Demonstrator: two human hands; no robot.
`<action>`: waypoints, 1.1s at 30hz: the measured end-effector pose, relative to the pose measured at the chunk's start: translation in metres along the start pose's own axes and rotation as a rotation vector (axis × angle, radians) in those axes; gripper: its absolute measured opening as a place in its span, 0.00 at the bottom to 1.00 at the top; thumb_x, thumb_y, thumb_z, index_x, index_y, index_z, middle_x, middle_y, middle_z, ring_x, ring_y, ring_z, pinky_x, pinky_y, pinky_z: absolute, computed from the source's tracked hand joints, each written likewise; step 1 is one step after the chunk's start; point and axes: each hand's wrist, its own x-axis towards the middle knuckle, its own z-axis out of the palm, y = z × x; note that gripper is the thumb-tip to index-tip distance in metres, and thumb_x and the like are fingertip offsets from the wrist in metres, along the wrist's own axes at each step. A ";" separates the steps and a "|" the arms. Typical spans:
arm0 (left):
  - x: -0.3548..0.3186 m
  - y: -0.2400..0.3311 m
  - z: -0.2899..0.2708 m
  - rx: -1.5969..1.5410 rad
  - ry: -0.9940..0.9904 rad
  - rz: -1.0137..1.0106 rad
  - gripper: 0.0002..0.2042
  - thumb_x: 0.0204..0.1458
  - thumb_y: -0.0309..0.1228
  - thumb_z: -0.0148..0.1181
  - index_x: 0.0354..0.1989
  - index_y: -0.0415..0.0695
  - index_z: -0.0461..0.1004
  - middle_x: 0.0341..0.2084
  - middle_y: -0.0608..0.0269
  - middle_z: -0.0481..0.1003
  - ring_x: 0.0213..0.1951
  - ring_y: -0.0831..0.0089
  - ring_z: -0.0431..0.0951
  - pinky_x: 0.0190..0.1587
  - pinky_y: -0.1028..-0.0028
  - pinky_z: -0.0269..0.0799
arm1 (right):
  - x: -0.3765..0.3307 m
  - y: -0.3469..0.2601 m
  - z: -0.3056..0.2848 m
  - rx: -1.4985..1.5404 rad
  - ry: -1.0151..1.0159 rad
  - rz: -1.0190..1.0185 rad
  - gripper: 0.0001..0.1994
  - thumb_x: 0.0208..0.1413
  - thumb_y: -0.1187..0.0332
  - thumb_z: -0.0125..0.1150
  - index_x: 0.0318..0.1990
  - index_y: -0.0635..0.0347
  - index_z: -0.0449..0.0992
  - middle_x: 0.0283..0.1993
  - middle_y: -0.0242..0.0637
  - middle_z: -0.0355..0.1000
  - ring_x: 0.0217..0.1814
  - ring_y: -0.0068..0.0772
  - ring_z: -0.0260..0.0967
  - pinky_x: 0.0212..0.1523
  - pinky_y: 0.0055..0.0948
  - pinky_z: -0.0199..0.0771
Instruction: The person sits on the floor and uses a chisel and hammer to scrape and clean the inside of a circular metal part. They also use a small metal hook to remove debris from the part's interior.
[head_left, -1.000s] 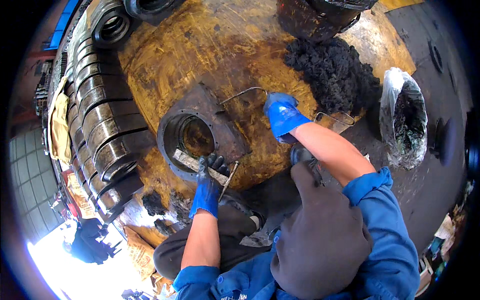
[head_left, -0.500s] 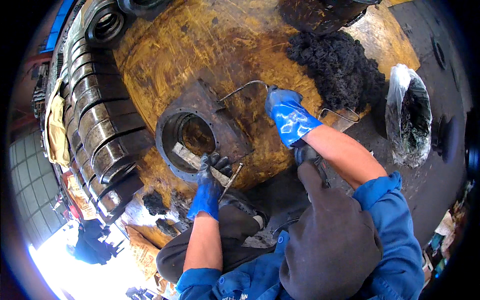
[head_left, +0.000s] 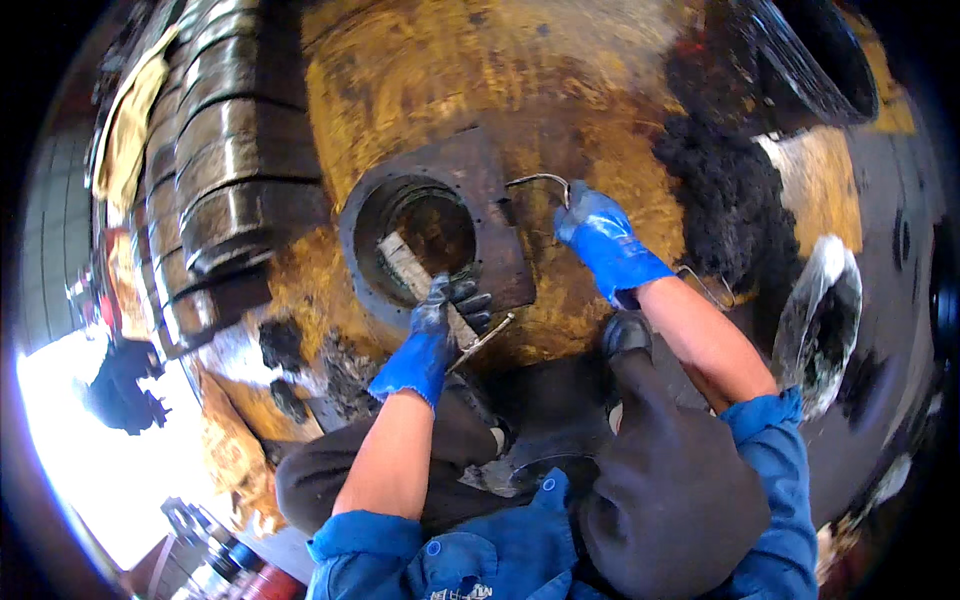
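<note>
My left hand (head_left: 425, 330), in a blue glove with a blackened palm, is closed around a flat grey bar (head_left: 403, 262). The bar slants across the round bore of a heavy dark metal housing (head_left: 487, 180), its far end over the opening. Beside that hand a thin metal rod (head_left: 490, 340) sticks out; how it joins the bar is hidden. Right of the housing, my right hand (head_left: 598, 228), gloved alike, grips a bent metal rod (head_left: 540, 180). The rod's curved end reaches the housing's right side. Whether it hooks into a hole there I cannot tell.
Dark metal rings (head_left: 235, 150) stand in a row at left. A heap of black shavings (head_left: 725, 195) lies at right, near a clear plastic bag (head_left: 820, 325) and a dark drum (head_left: 800, 65). A bent wire (head_left: 712, 290) lies by my right forearm.
The whole view has shifted and turned. My right hand with the bent rod is closer to the housing, and less of the rod shows. My left hand still holds the bar over the bore.
</note>
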 end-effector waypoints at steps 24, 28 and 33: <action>-0.008 0.003 -0.010 -0.135 -0.080 0.149 0.24 0.60 0.46 0.53 0.56 0.38 0.67 0.43 0.49 0.76 0.34 0.51 0.82 0.30 0.54 0.81 | 0.026 -0.008 0.043 0.782 -0.130 0.154 0.17 0.58 0.52 0.61 0.48 0.51 0.74 0.25 0.33 0.73 0.18 0.26 0.68 0.18 0.28 0.67; -0.001 -0.002 -0.005 -0.156 -0.119 0.133 0.24 0.60 0.46 0.53 0.56 0.38 0.67 0.42 0.49 0.76 0.34 0.51 0.82 0.30 0.54 0.81 | 0.030 -0.001 0.034 0.745 -0.145 0.152 0.17 0.59 0.53 0.61 0.49 0.51 0.74 0.25 0.34 0.73 0.18 0.27 0.68 0.18 0.28 0.67; -0.004 0.003 -0.002 -0.162 -0.111 0.155 0.24 0.60 0.46 0.53 0.56 0.38 0.67 0.42 0.49 0.76 0.34 0.51 0.82 0.30 0.54 0.81 | 0.034 0.010 0.024 0.727 -0.139 0.258 0.18 0.60 0.53 0.59 0.50 0.55 0.73 0.24 0.33 0.72 0.19 0.25 0.69 0.17 0.25 0.68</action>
